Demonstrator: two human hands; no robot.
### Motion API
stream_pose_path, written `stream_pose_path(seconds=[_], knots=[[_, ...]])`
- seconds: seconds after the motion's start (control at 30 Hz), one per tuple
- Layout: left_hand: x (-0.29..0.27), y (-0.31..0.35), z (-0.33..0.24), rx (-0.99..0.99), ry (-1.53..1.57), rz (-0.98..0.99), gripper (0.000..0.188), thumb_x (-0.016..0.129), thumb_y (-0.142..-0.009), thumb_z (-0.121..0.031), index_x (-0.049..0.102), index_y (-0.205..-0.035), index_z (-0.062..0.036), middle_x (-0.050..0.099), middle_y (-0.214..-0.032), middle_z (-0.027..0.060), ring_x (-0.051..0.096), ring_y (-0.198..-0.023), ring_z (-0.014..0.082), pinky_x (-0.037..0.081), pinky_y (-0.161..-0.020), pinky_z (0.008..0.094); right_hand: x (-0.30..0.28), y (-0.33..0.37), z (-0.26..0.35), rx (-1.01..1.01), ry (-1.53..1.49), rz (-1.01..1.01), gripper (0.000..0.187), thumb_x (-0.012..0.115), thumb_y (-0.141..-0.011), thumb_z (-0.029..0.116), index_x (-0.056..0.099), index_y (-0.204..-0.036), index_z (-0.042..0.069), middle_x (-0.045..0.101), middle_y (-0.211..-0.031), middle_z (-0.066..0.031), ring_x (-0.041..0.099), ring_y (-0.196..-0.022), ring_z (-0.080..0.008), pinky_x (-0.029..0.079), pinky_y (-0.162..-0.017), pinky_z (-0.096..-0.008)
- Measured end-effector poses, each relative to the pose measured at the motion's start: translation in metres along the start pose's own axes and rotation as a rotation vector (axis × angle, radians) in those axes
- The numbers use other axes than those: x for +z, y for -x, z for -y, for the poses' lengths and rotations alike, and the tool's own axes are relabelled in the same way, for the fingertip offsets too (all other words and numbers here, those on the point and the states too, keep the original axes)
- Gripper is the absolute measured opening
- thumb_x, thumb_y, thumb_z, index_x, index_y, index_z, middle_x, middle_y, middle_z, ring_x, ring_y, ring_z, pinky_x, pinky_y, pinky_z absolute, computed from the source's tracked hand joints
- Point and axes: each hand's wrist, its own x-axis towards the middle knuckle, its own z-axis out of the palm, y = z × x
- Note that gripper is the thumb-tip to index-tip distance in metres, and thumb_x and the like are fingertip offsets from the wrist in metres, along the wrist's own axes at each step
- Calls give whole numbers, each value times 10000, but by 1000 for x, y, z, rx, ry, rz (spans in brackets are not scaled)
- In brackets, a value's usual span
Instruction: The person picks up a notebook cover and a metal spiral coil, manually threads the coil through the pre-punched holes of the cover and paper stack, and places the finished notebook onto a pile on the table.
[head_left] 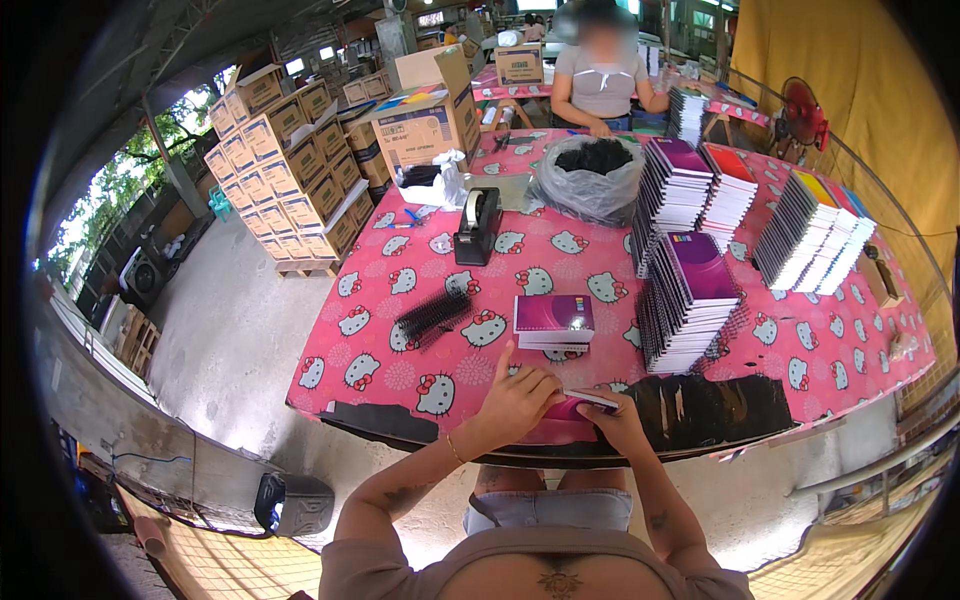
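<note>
Near the front edge of the table, a small purple-covered notebook (584, 399) is between my two hands. My right hand (619, 420) grips its right side, thumb on top. My left hand (522, 402) has its index finger stretched forward, while the other fingers curl in against the notebook's left end. Just beyond my hands lies a short pile of purple-covered notebooks (553, 314), no spiral visible on them. Left of that pile, a bunch of black binding spirals (436, 317) rests on the pink tablecloth (460, 385).
Tall stacks of spiral-bound purple notebooks (700, 268) stand to the right, with yellow-covered ones (815, 190) farther over. A black tape dispenser (478, 228) and a plastic bag of black spirals (585, 185) sit beyond. Another person (603, 85) is across the table; stacked cartons (285, 165) stand left.
</note>
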Motion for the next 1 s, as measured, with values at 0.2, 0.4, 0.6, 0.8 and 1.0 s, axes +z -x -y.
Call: stream_pose_path(seconds=[0.2, 0.4, 0.6, 0.8, 1.0], knots=[[8, 9, -1, -48, 34, 38, 243, 675, -910, -239, 602, -1104, -112, 634, -943, 37, 640, -893, 217, 267, -1141, 575, -5, -1, -9, 33, 13, 62, 336, 724, -885, 76, 673, -1210, 8, 705, -999, -20, 609, -949, -116, 472, -881, -266], [1, 19, -1, -37, 151, 83, 305, 693, -903, -240, 591, -1155, -102, 632, -1012, 65, 636, -947, 242, 323, -1113, 535, -1, -7, 46, -376, 609, -54, 390, 744, -858, 215, 655, -1202, 56, 720, -1014, -107, 678, -932, -278, 492, -893, -402], [-17, 14, -11, -142, 201, 25, 277, 711, -883, -191, 627, -1132, -102, 645, -1018, 51, 634, -980, 237, 330, -1111, 524, 14, -9, 36, -297, 804, 59, 264, 737, -861, 250, 718, -1048, 64, 730, -975, -123, 692, -855, -303, 539, -735, -391], [-11, 25, -4, -74, 144, -14, 238, 728, -864, -175, 667, -1086, -113, 646, -998, 31, 639, -957, 217, 331, -1110, 525, 22, -4, 52, -195, 682, 55, 249, 726, -876, 228, 728, -1034, 36, 730, -971, -135, 699, -710, -285, 554, -657, -352], [-13, 23, -5, -73, 115, 0, 200, 724, -863, -178, 679, -1049, -119, 656, -936, 16, 642, -926, 197, 332, -1105, 528, 15, -7, 43, -226, 665, 114, 238, 715, -886, 200, 720, -1040, 20, 725, -958, -155, 697, -721, -292, 558, -632, -338]])
